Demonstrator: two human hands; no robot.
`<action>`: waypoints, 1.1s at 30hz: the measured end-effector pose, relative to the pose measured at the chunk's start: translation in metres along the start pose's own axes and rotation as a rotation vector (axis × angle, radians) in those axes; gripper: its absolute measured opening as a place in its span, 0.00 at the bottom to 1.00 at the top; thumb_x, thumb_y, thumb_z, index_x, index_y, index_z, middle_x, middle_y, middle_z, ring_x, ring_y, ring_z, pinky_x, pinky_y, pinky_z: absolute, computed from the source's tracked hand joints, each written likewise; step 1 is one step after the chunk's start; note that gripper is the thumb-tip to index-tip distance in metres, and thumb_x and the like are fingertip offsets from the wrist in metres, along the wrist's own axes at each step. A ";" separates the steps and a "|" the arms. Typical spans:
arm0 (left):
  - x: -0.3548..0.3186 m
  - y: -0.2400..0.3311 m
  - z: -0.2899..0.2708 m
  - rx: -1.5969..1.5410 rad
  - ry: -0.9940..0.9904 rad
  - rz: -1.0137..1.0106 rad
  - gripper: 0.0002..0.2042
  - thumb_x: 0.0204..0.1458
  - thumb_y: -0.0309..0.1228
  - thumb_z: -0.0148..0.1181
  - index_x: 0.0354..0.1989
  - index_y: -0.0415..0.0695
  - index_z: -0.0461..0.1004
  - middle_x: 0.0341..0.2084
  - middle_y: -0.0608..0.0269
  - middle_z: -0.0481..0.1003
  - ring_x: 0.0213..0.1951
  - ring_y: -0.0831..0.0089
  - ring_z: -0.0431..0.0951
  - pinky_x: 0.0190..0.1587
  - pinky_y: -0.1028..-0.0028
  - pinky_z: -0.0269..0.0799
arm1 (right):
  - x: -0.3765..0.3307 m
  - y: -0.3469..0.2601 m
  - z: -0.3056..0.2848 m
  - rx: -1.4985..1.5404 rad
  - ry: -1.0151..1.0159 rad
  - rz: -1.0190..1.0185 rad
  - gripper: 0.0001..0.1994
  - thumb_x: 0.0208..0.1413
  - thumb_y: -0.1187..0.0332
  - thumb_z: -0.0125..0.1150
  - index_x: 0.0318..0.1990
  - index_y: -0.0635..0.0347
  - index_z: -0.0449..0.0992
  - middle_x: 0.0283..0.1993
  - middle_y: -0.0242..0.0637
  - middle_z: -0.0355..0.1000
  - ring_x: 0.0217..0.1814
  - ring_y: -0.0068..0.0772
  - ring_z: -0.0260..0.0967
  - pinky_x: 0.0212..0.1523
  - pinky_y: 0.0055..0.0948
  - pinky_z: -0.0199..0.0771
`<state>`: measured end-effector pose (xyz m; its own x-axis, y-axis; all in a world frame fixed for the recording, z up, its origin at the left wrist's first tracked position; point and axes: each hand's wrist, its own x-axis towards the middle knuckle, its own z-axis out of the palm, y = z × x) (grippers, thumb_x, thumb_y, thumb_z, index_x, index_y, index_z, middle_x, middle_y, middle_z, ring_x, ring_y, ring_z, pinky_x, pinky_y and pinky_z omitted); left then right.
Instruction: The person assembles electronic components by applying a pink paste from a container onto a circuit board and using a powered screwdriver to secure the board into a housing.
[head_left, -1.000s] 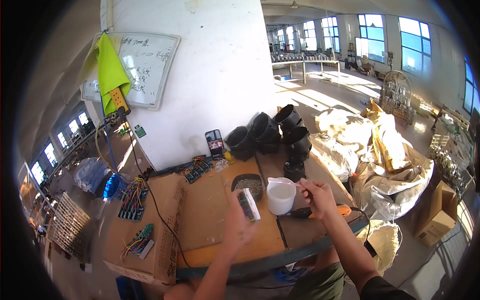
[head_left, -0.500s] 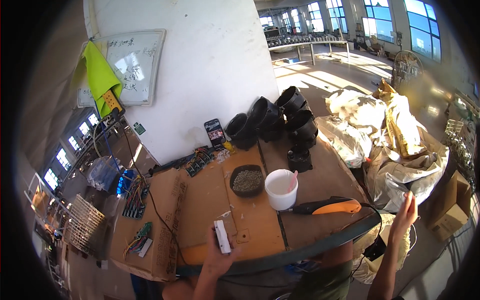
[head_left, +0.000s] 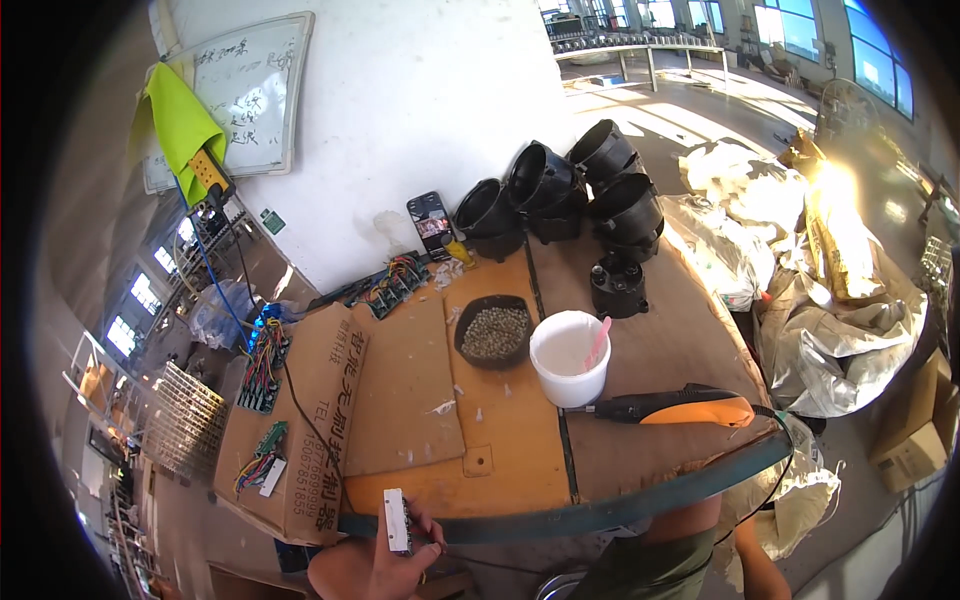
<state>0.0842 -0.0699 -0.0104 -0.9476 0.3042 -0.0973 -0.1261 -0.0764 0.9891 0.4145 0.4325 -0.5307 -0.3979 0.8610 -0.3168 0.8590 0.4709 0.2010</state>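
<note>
My left hand (head_left: 408, 558) is closed round a narrow white rectangular part (head_left: 396, 520) with a dark, uneven strip along one side, at the table's near edge. Its exact kind I cannot make out. Of my right arm, only the forearm (head_left: 760, 568) shows at the lower right, beside a pale bag; the hand and its fingers are hidden. Ahead of my left hand lies a flat brown sheet (head_left: 395, 400) on the wooden table (head_left: 520, 470). A dark bowl of small pale pellets (head_left: 492, 335) stands farther off, next to a white tub (head_left: 565, 385) with a pink stick.
An orange-and-black corded tool (head_left: 690, 408) lies right of the tub. Black round housings (head_left: 550, 185) are stacked behind it. Wired circuit boards (head_left: 265, 365) rest on the carton (head_left: 325, 400) at left. A phone (head_left: 430, 222) leans on the wall. Sacks (head_left: 850, 340) stand right.
My left hand has drawn back toward me with the white part. My right hand, raised at the right before, has dropped out of sight. The view has shifted slightly.
</note>
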 end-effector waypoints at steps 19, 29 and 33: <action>0.008 0.011 -0.012 0.078 -0.126 -0.055 0.33 0.44 0.12 0.59 0.59 0.43 0.55 0.38 0.58 0.64 0.38 0.70 0.71 0.40 0.69 0.72 | -0.042 -0.027 -0.081 0.252 0.215 0.012 0.24 0.44 0.50 0.71 0.32 0.61 0.68 0.31 0.43 0.72 0.35 0.48 0.69 0.33 0.45 0.70; 0.042 0.038 -0.035 0.287 -0.366 0.003 0.30 0.46 0.15 0.59 0.58 0.40 0.52 0.34 0.62 0.66 0.36 0.76 0.70 0.40 0.74 0.72 | -0.065 0.077 -0.122 0.520 0.415 -0.476 0.24 0.33 0.53 0.81 0.22 0.60 0.72 0.17 0.37 0.67 0.18 0.44 0.66 0.26 0.37 0.73; 0.057 0.037 -0.036 0.268 -0.423 -0.033 0.32 0.45 0.13 0.61 0.58 0.44 0.55 0.37 0.62 0.67 0.38 0.73 0.72 0.41 0.71 0.72 | -0.113 0.091 -0.178 1.862 -0.291 0.243 0.29 0.47 0.31 0.63 0.27 0.50 0.70 0.14 0.22 0.55 0.10 0.19 0.52 0.12 0.22 0.51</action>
<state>0.0150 -0.0897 0.0170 -0.7351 0.6652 -0.1308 -0.0220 0.1695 0.9853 0.4801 0.4126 -0.3118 -0.3434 0.7193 -0.6039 0.1663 -0.5862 -0.7929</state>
